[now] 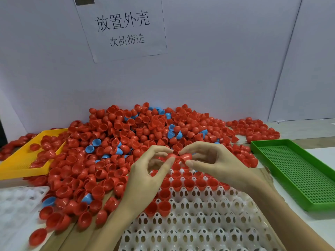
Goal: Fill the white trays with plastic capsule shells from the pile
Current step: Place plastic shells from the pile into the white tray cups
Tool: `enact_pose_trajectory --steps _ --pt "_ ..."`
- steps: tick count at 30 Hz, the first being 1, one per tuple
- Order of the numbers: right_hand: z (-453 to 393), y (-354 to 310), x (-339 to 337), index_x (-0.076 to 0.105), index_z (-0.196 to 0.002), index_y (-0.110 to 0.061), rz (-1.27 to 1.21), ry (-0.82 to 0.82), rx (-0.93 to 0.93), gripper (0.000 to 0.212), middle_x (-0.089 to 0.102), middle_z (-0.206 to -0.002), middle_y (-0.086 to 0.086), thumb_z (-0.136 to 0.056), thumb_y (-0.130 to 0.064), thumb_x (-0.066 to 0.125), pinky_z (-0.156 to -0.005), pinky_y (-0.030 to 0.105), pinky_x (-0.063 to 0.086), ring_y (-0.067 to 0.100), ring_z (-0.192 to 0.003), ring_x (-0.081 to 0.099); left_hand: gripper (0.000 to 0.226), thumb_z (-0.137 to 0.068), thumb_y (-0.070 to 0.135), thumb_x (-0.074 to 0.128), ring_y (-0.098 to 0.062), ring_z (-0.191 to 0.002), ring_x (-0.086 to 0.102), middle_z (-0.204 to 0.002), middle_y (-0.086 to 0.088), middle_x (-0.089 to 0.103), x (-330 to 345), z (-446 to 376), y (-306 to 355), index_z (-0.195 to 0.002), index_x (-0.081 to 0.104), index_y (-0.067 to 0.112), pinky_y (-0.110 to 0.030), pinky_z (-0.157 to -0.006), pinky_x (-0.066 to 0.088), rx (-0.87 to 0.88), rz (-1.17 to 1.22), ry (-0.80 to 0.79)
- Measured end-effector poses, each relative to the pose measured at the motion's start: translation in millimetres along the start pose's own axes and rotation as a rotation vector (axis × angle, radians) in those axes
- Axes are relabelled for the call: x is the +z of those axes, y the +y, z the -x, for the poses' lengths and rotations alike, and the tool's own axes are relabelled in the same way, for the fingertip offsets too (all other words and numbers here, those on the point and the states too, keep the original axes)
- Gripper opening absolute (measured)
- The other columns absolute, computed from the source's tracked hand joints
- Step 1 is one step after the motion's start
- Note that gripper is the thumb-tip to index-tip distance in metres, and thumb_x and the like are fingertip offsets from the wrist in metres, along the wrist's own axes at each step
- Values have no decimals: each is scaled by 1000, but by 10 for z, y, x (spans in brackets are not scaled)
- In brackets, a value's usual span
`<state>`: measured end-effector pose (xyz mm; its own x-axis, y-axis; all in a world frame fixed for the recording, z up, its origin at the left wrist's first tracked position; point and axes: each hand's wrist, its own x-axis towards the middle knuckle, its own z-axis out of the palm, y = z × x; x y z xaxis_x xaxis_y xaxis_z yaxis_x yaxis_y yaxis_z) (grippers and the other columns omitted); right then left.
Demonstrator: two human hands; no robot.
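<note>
A big pile of red capsule shells (126,138), with a few blue ones mixed in, covers the table's middle. In front of it lies a white tray (199,223) with rows of oval-holed cups; its far rows hold red shells. Both hands meet over the tray's far edge. My left hand (146,176) pinches a red shell (171,156) between thumb and forefinger. My right hand (215,160) pinches another red shell (186,157) right beside it; the two shells touch or nearly touch.
A yellow tray (16,163) at the left holds some red shells. A green perforated tray (297,171) stands at the right. A second white tray (16,201) lies at the lower left. A white wall with a paper sign (123,28) stands behind the pile.
</note>
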<state>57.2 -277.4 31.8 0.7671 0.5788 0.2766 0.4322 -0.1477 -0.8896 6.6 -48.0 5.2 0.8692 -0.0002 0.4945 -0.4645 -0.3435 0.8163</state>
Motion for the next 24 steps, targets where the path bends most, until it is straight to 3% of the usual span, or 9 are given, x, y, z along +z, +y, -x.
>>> enact_pose_trajectory --steps 3,5,8,11,16,19,22,24 --pt "7 -42 33 73 -124 -17 -80 -83 46 23 80 -108 7 -107 -29 63 -90 36 63 26 -97 79 16 -105 35 60 -19 -59 68 -76 -2 72 53 26 -7 -99 74 30 -31 -61 57 -98 11 24" --pt "17 -62 52 67 -130 -16 -138 -131 94 26 79 -100 11 -109 -29 58 -85 40 65 33 -93 79 26 -105 38 57 -22 -49 64 -70 -6 73 65 29 -1 -91 75 26 -34 -53 52 -186 58 24" --pt "42 -81 67 56 -141 -24 -174 -241 139 30 79 -91 11 -111 -23 55 -84 44 65 38 -91 79 35 -103 43 57 -22 -43 58 -68 -13 73 44 18 25 -83 76 21 -26 -45 46 -321 193 -7" --pt "50 -76 93 50 -139 -23 -163 -359 135 28 79 -102 22 -112 -14 49 -83 46 64 38 -92 79 49 -99 52 59 -19 -36 52 -61 -16 68 51 24 34 -80 74 10 -22 -39 40 -427 247 -29" --pt "43 -38 158 54 -131 -18 -154 -482 176 20 79 -111 18 -112 -13 52 -78 37 64 39 -97 79 65 -94 62 60 -16 -31 49 -53 -15 64 79 44 64 -74 65 1 -20 -34 35 -470 236 -45" --pt "43 -24 150 59 -125 -15 -98 -442 145 18 79 -109 18 -108 -17 61 -78 44 63 33 -93 80 69 -94 65 57 -18 -31 52 -53 -15 65 88 48 89 -78 67 -1 -21 -33 36 -457 223 -74" --pt "32 -35 108 71 -112 -16 18 -303 61 11 81 -94 8 -102 -22 73 -64 21 54 9 -71 72 63 -99 66 45 -18 -33 54 -52 -10 66 79 41 70 -86 70 9 -22 -38 40 -358 91 -65" --pt "22 -23 75 76 -104 -23 137 -221 24 9 78 -90 1 -97 -28 78 -65 29 57 12 -70 67 55 -101 65 40 -12 -35 54 -55 -6 67 30 17 34 -88 70 21 -17 -45 42 -279 -8 2"
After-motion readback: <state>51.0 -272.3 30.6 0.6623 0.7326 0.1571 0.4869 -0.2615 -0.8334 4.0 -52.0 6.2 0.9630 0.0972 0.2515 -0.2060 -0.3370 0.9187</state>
